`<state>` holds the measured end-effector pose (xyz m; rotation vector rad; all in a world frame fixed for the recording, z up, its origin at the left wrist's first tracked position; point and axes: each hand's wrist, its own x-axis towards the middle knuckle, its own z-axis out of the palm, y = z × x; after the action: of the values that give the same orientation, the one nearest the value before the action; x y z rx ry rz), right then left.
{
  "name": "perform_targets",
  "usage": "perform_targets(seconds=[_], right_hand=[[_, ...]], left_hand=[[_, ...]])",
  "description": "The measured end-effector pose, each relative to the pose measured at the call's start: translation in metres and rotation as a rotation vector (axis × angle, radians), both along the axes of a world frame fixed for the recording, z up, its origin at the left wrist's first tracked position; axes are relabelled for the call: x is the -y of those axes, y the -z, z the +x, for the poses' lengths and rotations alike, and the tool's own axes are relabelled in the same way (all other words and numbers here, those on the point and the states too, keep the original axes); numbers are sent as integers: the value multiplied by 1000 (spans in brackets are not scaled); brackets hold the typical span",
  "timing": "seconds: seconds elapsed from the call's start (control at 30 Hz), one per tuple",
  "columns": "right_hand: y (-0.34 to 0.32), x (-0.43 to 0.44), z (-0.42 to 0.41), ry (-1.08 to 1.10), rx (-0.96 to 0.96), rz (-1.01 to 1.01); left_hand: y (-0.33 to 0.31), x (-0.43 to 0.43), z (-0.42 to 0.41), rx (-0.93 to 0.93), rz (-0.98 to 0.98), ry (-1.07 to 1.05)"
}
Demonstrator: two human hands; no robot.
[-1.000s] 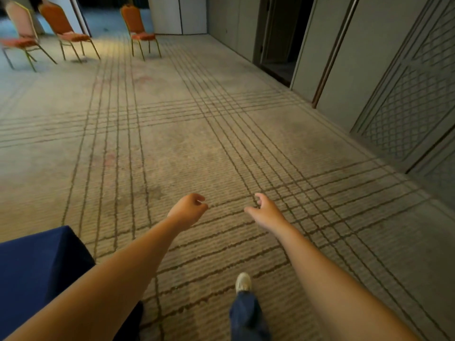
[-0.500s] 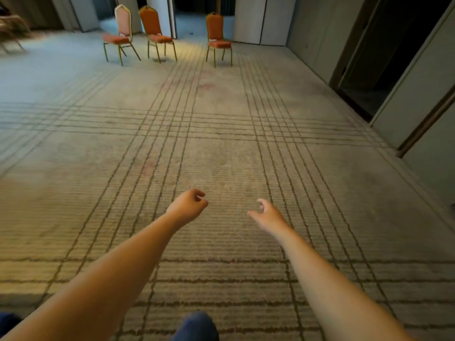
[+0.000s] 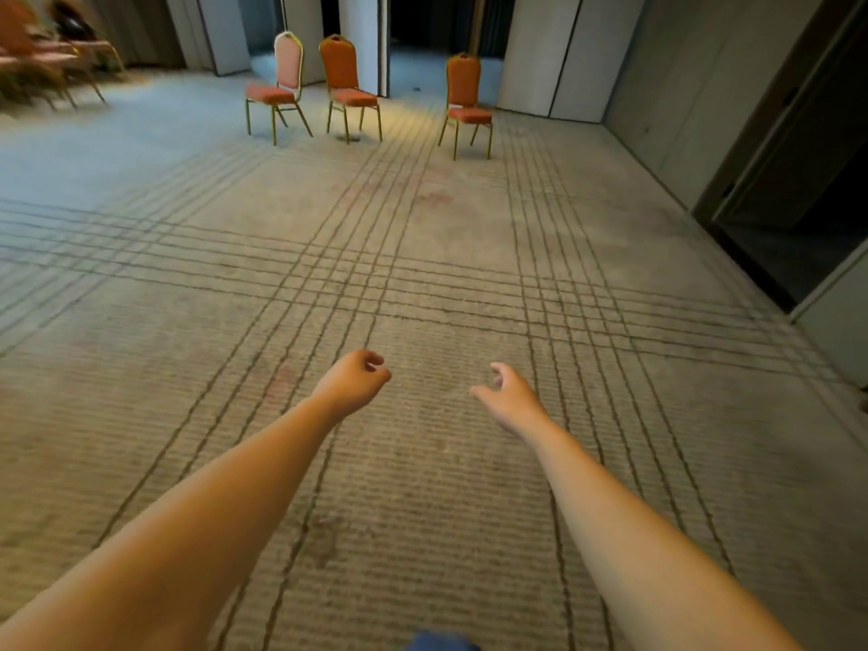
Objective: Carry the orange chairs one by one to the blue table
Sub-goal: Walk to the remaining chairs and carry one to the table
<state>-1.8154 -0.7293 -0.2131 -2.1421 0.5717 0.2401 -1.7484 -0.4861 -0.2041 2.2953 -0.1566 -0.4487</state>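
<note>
Three orange chairs with gold metal legs stand far ahead on the carpet: a left chair [image 3: 281, 89] turned sideways, a middle chair [image 3: 346, 84] and a right chair [image 3: 466, 98] standing apart. Both my arms reach forward over the floor. My left hand [image 3: 353, 380] hangs with loosely curled fingers and holds nothing. My right hand [image 3: 509, 396] is relaxed with fingers slightly bent, also holding nothing. The blue table is out of view.
Patterned carpet [image 3: 422, 284] stretches between me and the chairs. More stacked chairs [image 3: 42, 63], blurred, stand at the far left. Grey partition walls [image 3: 577, 54] run along the back, and a dark doorway [image 3: 794, 218] opens on the right. My blue trouser knee [image 3: 441, 643] shows at the bottom.
The view has swung left and forward: the blue table left the frame, and the three chairs moved toward the centre and grew larger. My hands keep the same pose.
</note>
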Motion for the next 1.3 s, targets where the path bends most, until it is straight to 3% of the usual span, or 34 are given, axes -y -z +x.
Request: perform_targets(seconds=[0.33, 0.57, 0.83, 1.3], right_hand=[[21, 102, 258, -12, -32, 56], [-10, 194, 464, -89, 25, -3], [-3, 261, 632, -76, 29, -3], [-2, 346, 991, 35, 56, -29]], left_hand=[[8, 105, 241, -52, 33, -43], [-10, 194, 425, -9, -38, -79], [2, 254, 584, -92, -47, -64], [3, 358, 992, -50, -50, 21]])
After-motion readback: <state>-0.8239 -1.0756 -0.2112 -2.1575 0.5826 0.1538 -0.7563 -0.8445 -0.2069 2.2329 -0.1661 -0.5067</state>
